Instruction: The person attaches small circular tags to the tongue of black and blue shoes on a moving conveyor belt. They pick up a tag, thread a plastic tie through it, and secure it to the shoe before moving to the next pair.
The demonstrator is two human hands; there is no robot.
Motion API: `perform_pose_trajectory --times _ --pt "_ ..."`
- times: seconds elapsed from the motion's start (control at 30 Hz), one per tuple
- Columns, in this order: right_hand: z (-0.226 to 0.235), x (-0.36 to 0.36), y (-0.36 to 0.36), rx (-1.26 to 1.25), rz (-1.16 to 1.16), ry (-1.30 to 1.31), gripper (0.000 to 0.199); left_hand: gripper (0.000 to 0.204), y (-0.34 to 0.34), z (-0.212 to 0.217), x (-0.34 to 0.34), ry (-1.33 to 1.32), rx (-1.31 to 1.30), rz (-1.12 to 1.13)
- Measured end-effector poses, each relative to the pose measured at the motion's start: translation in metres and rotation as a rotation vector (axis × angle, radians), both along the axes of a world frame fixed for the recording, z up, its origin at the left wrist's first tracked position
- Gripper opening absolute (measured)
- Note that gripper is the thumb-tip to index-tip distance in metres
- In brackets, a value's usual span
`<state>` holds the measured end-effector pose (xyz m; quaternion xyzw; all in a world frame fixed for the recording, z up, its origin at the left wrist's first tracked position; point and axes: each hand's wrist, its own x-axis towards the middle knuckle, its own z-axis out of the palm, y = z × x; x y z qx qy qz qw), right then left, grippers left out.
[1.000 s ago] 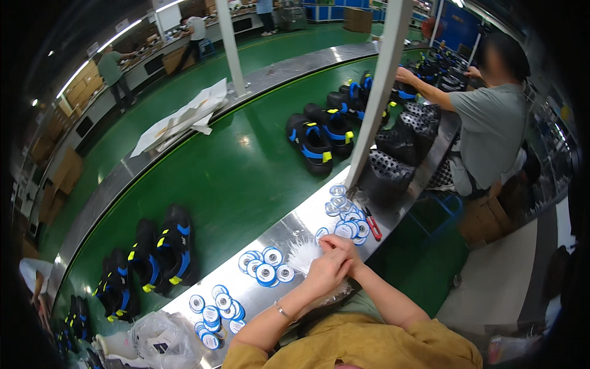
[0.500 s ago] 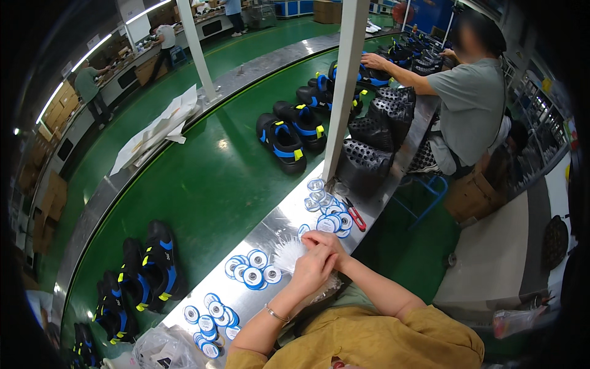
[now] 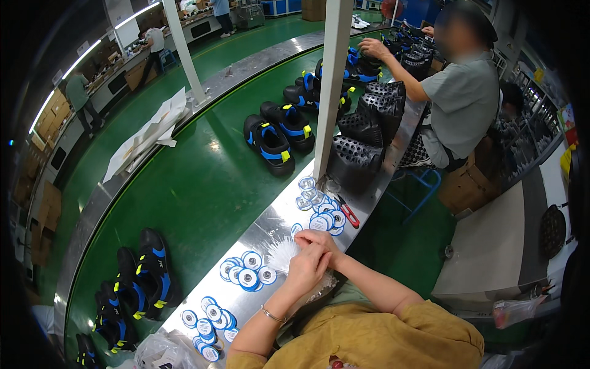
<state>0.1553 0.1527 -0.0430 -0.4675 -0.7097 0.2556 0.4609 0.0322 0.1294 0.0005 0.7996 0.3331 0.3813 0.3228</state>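
Okay, hands: the left hand (image 3: 307,267) and right hand (image 3: 318,241) were together, fingers bunched and overlapping. Couldn't tell what, if anything, they were clamped on; the fingers hid it.
White strands: a spiky bundle (image 3: 281,253) lay just beside the fingertips on the metal table (image 3: 279,215).
Lone disc: one blue-rimmed disc (image 3: 297,230) sat right by the right fingertips. Held or just lying there? No clue.
Other discs: a pile beyond the hands (image 3: 322,220), a middle cluster (image 3: 249,270) and a near-left cluster (image 3: 211,323).
Snips: the red-handled snips (image 3: 349,213) were beside the far pile, no hand on them.
What changed: mostly the view, tbh. It swung, so pretty much everything sat further left than a second ago; the hands stayed bunched together.
What that meant: I'd say the same fiddly fingertip step was still going.
Next door: a co-worker (image 3: 461,111) had one hand (image 3: 373,48) by the shoes (image 3: 362,67).
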Motion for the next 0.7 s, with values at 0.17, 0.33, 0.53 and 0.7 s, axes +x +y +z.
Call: perform_pose_trajectory --times 0.17,0.33,0.53,0.7 --pt "-0.0039 -0.0021 0.0007 0.026 -0.009 -0.029 0.008 0.010 -0.0001 -0.0002 -0.0018 -0.007 -0.028 0.007" --pt "-0.0019 -0.0011 0.0009 0.011 -0.002 -0.032 0.009 0.010 -0.0005 -0.0009 -0.0014 -0.031 -0.020 0.015" --pt "-0.0046 -0.0019 0.0015 0.027 -0.013 -0.042 0.009 0.010 0.0000 -0.0032 -0.0026 -0.023 -0.017 0.010" --pt "-0.0013 -0.0020 -0.0004 -0.040 -0.011 -0.049 0.009 0.011 -0.0007 -0.0040 -0.0037 -0.030 -0.019 0.007"
